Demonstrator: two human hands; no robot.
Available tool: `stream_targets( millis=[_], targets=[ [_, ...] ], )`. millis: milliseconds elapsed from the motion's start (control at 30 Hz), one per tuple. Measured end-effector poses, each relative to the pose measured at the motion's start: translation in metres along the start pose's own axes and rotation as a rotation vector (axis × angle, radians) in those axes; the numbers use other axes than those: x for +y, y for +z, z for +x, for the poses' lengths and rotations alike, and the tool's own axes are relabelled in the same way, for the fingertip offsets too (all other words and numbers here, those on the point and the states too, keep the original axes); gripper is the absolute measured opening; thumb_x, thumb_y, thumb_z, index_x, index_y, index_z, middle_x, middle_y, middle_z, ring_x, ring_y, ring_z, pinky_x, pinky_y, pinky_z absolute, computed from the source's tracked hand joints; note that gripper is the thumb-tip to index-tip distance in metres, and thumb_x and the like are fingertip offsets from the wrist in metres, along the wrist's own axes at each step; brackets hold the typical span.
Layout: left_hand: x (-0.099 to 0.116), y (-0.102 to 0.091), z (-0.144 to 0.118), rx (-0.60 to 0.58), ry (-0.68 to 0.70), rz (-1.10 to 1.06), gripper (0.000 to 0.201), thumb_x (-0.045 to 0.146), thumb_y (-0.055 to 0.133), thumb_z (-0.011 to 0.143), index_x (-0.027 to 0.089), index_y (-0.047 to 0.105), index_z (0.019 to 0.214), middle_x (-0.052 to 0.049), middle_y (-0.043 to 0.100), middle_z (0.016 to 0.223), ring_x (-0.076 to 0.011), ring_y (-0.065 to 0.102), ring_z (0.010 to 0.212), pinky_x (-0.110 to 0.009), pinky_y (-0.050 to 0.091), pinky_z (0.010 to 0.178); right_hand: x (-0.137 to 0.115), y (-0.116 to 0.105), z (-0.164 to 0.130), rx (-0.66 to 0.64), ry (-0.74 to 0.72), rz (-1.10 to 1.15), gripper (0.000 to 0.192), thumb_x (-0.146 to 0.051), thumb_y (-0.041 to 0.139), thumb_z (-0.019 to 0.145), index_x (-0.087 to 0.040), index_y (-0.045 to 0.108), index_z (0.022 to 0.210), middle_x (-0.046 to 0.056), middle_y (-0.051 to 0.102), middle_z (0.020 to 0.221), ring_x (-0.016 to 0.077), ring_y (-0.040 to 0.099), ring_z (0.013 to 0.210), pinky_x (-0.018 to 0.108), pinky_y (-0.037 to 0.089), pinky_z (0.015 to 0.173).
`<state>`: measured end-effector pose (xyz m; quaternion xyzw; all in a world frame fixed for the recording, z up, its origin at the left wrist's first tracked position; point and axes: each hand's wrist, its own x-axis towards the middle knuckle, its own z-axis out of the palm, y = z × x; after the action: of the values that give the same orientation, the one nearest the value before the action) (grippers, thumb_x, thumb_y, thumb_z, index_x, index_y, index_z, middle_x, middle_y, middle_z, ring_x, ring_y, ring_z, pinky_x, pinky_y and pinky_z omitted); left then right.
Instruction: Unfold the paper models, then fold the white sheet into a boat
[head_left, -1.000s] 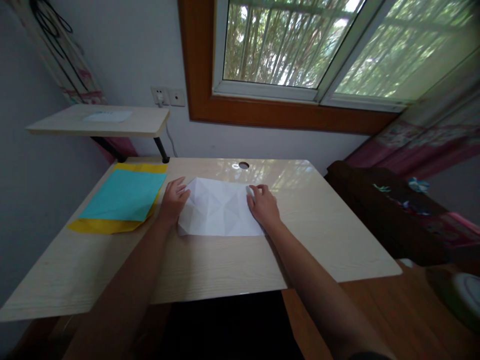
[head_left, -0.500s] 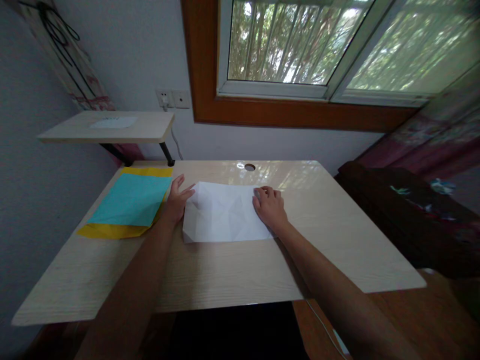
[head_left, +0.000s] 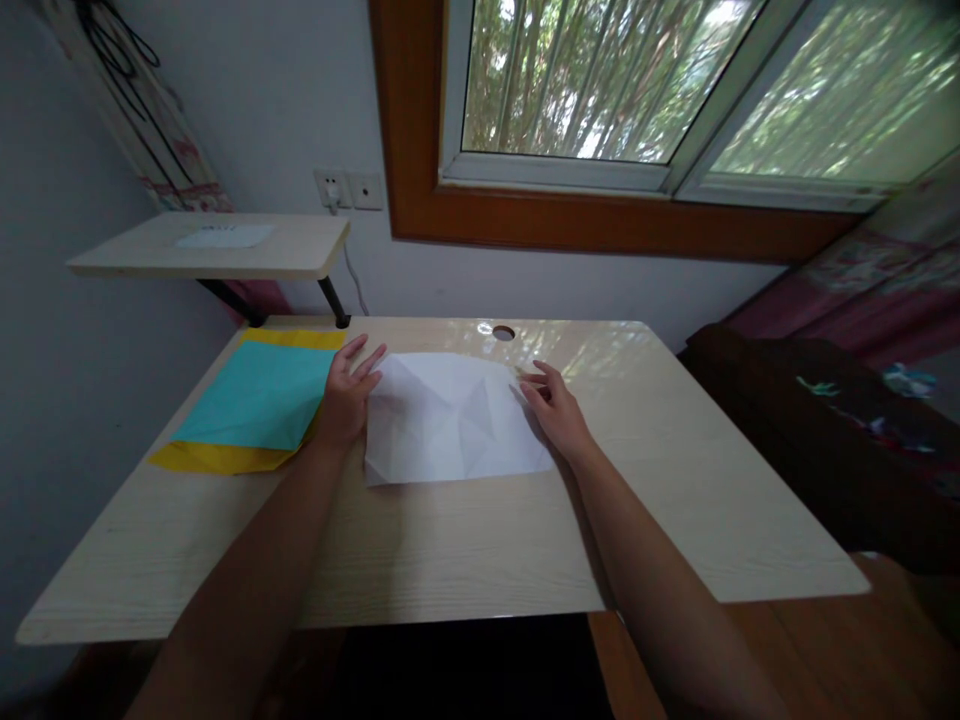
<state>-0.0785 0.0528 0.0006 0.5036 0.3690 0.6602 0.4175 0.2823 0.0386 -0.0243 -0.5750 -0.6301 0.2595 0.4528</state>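
- Lying flat near the middle of the pale wooden desk (head_left: 465,540), a creased white sheet of paper (head_left: 450,420) shows fold lines across its surface, its far edge a little uneven.
- At the paper's left edge rests the left hand (head_left: 346,395), palm down, fingers stretched out and slightly fanned, the fingertips touching the sheet's upper left corner; it grips nothing.
- At the paper's right edge rests the right hand (head_left: 556,412), also palm down with fingers extended and loosely apart, their tips at the sheet's upper right corner; nothing is pinched between them.
- Both forearms reach in from the near edge of the desk, one on each side of the sheet.
- Just left of the left hand lies a turquoise sheet (head_left: 259,395) on top of a yellow sheet (head_left: 217,458), whose edges show at the near and far sides.
- A small round cable hole (head_left: 503,332) sits in the desk close behind the white paper.
- A raised side shelf (head_left: 210,250) stands at the desk's far left corner, with a small white paper (head_left: 223,236) on it.
- Wall sockets (head_left: 349,188) and a wood-framed window (head_left: 637,120) are behind the desk.
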Motion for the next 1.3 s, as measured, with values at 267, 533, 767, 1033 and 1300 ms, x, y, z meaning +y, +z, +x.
stream_targets(
  millis=[267, 533, 767, 1033, 1300],
  targets=[
    [0.006, -0.004, 0.001, -0.031, -0.003, -0.112, 0.059, 0.016, 0.073, 0.079, 0.031, 0.055, 0.133, -0.01, 0.045, 0.156, -0.0292, 0.057, 0.134, -0.033, 0.052, 0.101, -0.002, -0.007, -0.001, 0.018, 0.126, 0.188, 0.067, -0.056, 0.073, 0.081, -0.032, 0.052, 0.14, 0.006, 0.068, 0.116, 0.018, 0.064, 0.078, 0.033, 0.053, 0.068],
    [-0.001, -0.002, 0.002, -0.012, -0.034, -0.065, 0.056, 0.015, 0.075, 0.078, 0.029, 0.057, 0.13, -0.011, 0.047, 0.154, -0.0309, 0.057, 0.134, -0.04, 0.049, 0.107, -0.015, -0.017, -0.003, -0.143, 0.19, 0.588, 0.064, -0.038, 0.086, 0.071, -0.029, 0.061, 0.129, -0.004, 0.061, 0.083, 0.0125, 0.058, 0.07, 0.027, 0.049, 0.065],
    [-0.01, 0.0, 0.003, 0.106, -0.058, 0.017, 0.055, 0.015, 0.076, 0.076, 0.027, 0.059, 0.127, -0.011, 0.049, 0.153, -0.0301, 0.06, 0.13, -0.043, 0.05, 0.107, -0.002, -0.009, 0.002, -0.011, 0.102, 0.554, 0.067, -0.032, 0.086, 0.071, -0.034, 0.058, 0.132, -0.007, 0.056, 0.077, 0.0113, 0.051, 0.065, 0.026, 0.045, 0.064],
    [-0.014, -0.008, 0.01, 0.152, -0.077, 0.006, 0.064, 0.011, 0.081, 0.066, 0.029, 0.059, 0.124, -0.01, 0.054, 0.148, -0.0254, 0.065, 0.122, -0.037, 0.051, 0.104, 0.0, -0.012, 0.003, 0.023, 0.093, 0.525, 0.076, -0.032, 0.084, 0.072, -0.034, 0.052, 0.141, -0.007, 0.057, 0.076, 0.0115, 0.053, 0.065, 0.028, 0.047, 0.067],
    [-0.015, -0.011, 0.01, 0.116, -0.271, -0.02, 0.057, 0.021, 0.076, 0.077, 0.024, 0.057, 0.131, -0.012, 0.062, 0.134, -0.0186, 0.068, 0.107, -0.031, 0.056, 0.091, -0.001, -0.014, 0.005, 0.067, 0.137, 0.515, 0.065, -0.033, 0.083, 0.068, -0.03, 0.063, 0.13, -0.005, 0.06, 0.08, 0.0146, 0.06, 0.073, 0.032, 0.052, 0.076]
  ],
)
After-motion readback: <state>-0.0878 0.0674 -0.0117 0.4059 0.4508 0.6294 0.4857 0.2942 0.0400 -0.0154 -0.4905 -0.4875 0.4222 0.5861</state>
